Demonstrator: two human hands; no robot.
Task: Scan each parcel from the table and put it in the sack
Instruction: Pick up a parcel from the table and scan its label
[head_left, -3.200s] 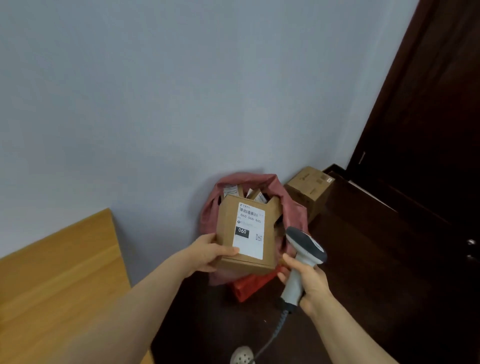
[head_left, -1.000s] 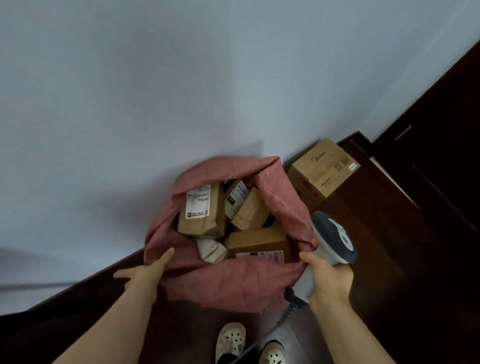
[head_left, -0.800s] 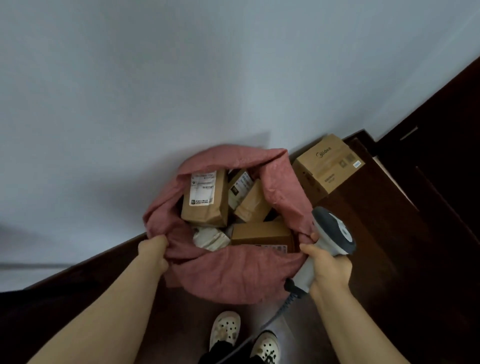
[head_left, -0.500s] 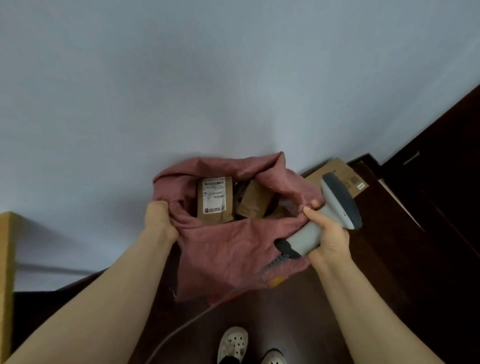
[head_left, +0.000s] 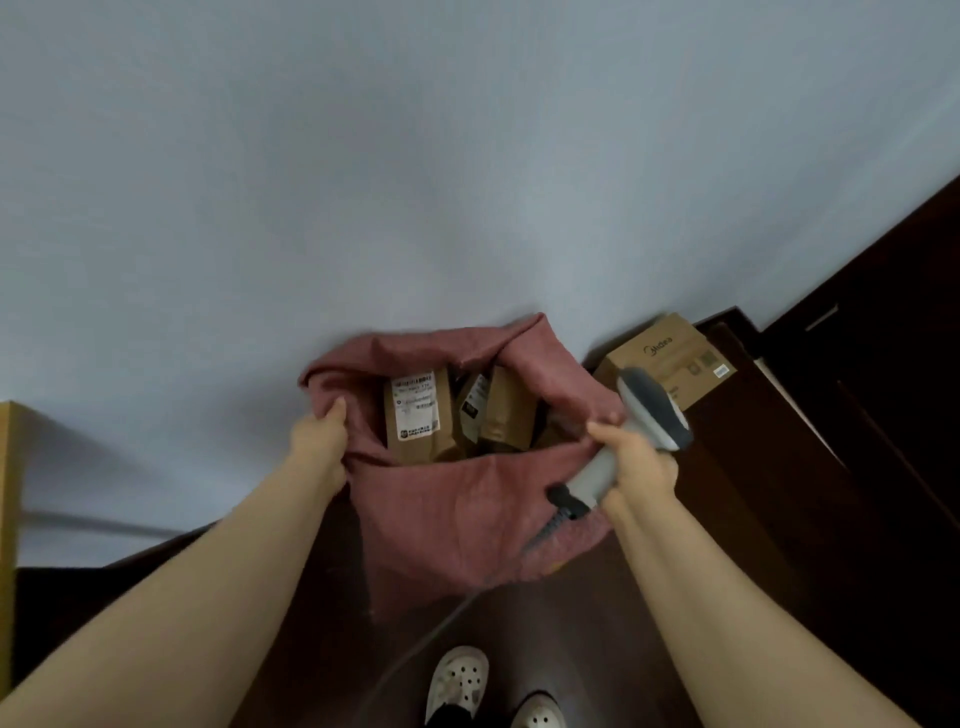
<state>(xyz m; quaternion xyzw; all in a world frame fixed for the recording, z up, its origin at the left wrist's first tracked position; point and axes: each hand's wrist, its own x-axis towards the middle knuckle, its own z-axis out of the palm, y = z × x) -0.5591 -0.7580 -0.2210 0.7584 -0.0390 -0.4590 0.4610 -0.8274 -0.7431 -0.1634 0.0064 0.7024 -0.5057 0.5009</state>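
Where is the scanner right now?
Head view, right side: the scanner is in the right hand, beside the sack, in front of the cardboard box.

Dark brown wood floor (head_left: 717, 597) is carrying a printed cardboard box (head_left: 675, 358), sitting against the wall just right of the red sack (head_left: 457, 514). Left hand (head_left: 317, 441) and right hand (head_left: 641, 462), which is also holding the scanner (head_left: 657, 410), are gripping the sack rim, so can't tell if its bottom is resting on the floor. Pale perforated shoes (head_left: 457, 680) are standing nearest the camera. Thin cable (head_left: 415, 644) is trailing down. Bench edge (head_left: 8, 519) is showing far left.
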